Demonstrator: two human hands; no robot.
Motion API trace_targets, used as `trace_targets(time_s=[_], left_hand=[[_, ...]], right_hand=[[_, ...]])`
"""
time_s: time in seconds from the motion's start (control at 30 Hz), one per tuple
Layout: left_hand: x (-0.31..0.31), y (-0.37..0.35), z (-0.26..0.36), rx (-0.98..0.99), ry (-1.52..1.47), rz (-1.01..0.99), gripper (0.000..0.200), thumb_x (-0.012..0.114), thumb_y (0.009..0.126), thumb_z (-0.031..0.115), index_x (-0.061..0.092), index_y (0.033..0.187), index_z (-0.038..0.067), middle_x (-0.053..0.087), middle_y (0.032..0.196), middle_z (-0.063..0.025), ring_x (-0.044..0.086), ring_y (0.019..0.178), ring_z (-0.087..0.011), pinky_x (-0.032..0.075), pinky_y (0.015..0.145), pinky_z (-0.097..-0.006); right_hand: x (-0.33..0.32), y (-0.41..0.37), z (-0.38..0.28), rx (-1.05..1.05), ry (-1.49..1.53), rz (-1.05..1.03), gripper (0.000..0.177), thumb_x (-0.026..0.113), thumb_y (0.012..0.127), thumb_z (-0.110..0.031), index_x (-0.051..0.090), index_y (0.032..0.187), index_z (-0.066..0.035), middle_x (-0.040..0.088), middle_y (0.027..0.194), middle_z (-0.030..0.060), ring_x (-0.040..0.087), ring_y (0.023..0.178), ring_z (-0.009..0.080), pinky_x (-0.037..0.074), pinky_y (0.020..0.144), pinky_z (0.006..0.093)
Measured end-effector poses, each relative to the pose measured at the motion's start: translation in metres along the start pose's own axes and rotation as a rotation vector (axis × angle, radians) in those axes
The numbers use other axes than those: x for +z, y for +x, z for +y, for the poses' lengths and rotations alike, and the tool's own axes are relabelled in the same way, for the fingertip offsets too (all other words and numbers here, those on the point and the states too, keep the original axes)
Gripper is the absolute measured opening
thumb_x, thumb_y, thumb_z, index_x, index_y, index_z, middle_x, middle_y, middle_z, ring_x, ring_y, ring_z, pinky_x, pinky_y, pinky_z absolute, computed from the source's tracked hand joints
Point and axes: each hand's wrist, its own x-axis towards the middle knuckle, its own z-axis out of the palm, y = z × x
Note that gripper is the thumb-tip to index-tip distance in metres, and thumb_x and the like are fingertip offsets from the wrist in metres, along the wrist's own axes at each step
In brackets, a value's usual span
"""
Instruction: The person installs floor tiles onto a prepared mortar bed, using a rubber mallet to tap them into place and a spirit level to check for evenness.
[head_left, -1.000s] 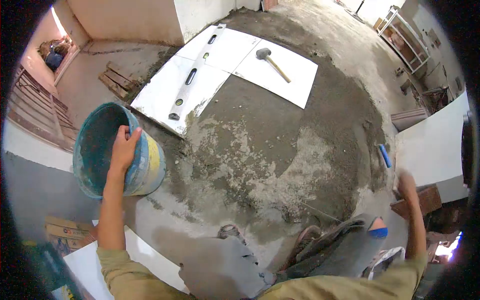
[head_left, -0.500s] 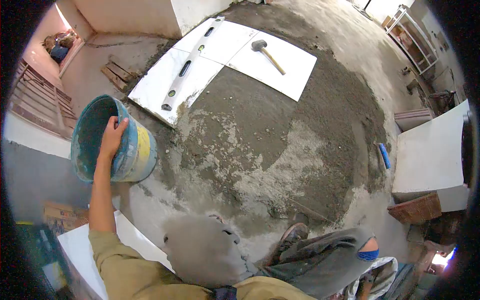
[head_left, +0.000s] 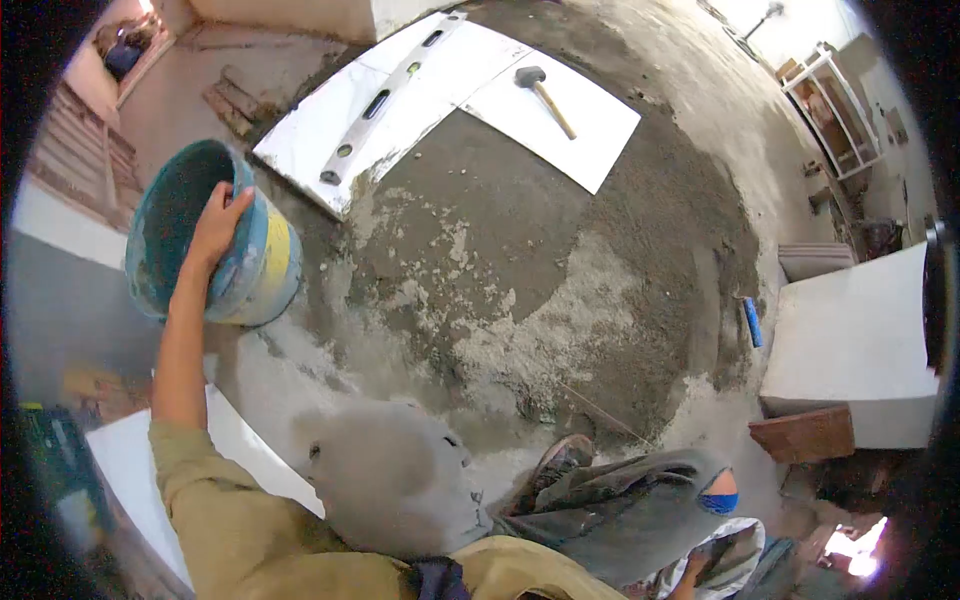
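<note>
My left hand (head_left: 215,225) grips the rim of a teal bucket (head_left: 262,268) with a yellow band, tilted on its side just above the floor at the left. The bucket's mouth faces left, away from the wet grey mortar bed (head_left: 520,260) spread over the middle of the floor. My right hand is out of sight below the frame. My knees in grey trousers (head_left: 390,480) fill the bottom of the view, with a shoe (head_left: 560,455) at the mortar's near edge.
Laid white tiles (head_left: 590,130) at the far side carry a long spirit level (head_left: 385,95) and a rubber mallet (head_left: 545,95). A blue-handled tool (head_left: 752,322), a leaning white tile (head_left: 860,340) and a brick (head_left: 800,435) are at the right. Another tile (head_left: 130,460) lies at lower left.
My right hand, which reached toward the brick at the right a second ago, has pulled back out of view. My left hand has kept hold of the bucket and swung it further left.
</note>
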Motion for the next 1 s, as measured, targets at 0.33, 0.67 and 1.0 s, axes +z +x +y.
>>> trace_targets(time_s=[0.33, 0.67, 1.0], left_hand=[[-0.001, -0.003, 0.000, -0.002, 0.205, 0.098, 0.061, 0.056, 0.086, 0.050, 0.050, 0.115, -0.003, 0.058, 0.097, -0.0122, 0.054, 0.090, -0.0212, 0.041, 0.084, -0.0310], [0.000, 0.014, -0.023, 0.095, 0.082, 0.002, 0.060, 0.054, 0.086, 0.053, 0.052, 0.109, -0.002, 0.058, 0.094, -0.0097, 0.054, 0.086, -0.0178, 0.042, 0.081, -0.0305], [-0.015, -0.010, 0.016, -0.020, 0.232, -0.026, 0.057, 0.058, 0.085, 0.047, 0.051, 0.110, -0.004, 0.059, 0.101, -0.0223, 0.057, 0.093, -0.0284, 0.044, 0.077, -0.0380]], right_hand=[[-0.092, 0.003, -0.055, -0.143, 0.625, -0.080, 0.029, 0.052, 0.085, -0.025, 0.057, 0.105, -0.005, 0.060, 0.102, 0.0101, 0.058, 0.092, 0.0236, 0.048, 0.075, 0.0351], [0.093, -0.062, -0.424, -0.251, -0.015, -1.232, 0.044, 0.055, 0.080, -0.027, 0.054, 0.120, -0.007, 0.062, 0.095, 0.0091, 0.060, 0.082, 0.0213, 0.050, 0.072, 0.0332], [0.436, -0.370, -0.505, -1.040, -0.286, -1.553, 0.029, 0.058, 0.084, -0.026, 0.064, 0.096, 0.000, 0.063, 0.086, 0.0080, 0.059, 0.079, 0.0188, 0.047, 0.069, 0.0362]])
